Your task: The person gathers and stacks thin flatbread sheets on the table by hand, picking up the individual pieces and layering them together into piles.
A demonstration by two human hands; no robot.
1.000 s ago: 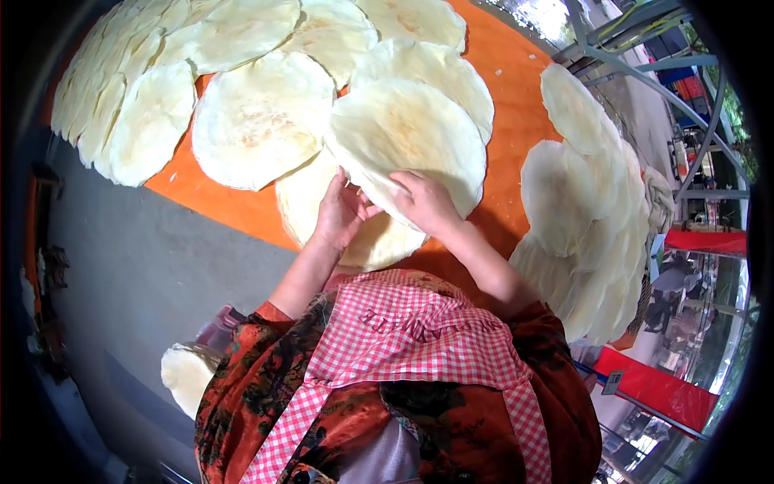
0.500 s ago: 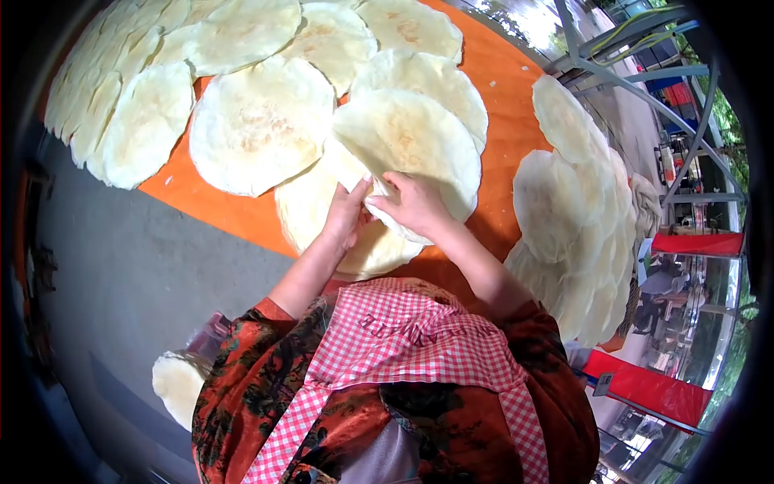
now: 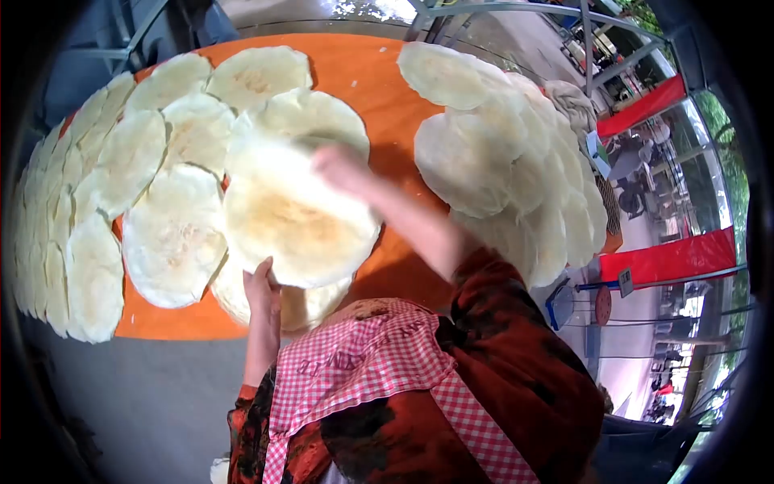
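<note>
A large, thin round flatbread point(image 3: 300, 230) with a browned middle is spread in front of me, its far part blurred by motion. My left hand point(image 3: 264, 289) pinches its near left edge between thumb and fingers. Reaching across, my right hand point(image 3: 339, 169) is at the far right part of the same flatbread. Motion smears its fingers, so their grip does not show. Beneath the flatbread, another pale flatbread point(image 3: 314, 305) sticks out on the near side. A separate flatbread point(image 3: 173, 242) lies to the left of my left hand.
Many overlapping flatbreads point(image 3: 133, 153) cover the left of the orange tabletop point(image 3: 387, 105). A thick overlapping heap of flatbreads point(image 3: 484, 153) stands on the right. Beyond it are a crumpled cloth point(image 3: 571, 105), red panels point(image 3: 669, 262) and metal frame bars point(image 3: 588, 40).
The flatbread, partly folded between my hands before, is now spread flatter. My right hand has swung away from my left towards the far side. The view has turned and shifted right.
</note>
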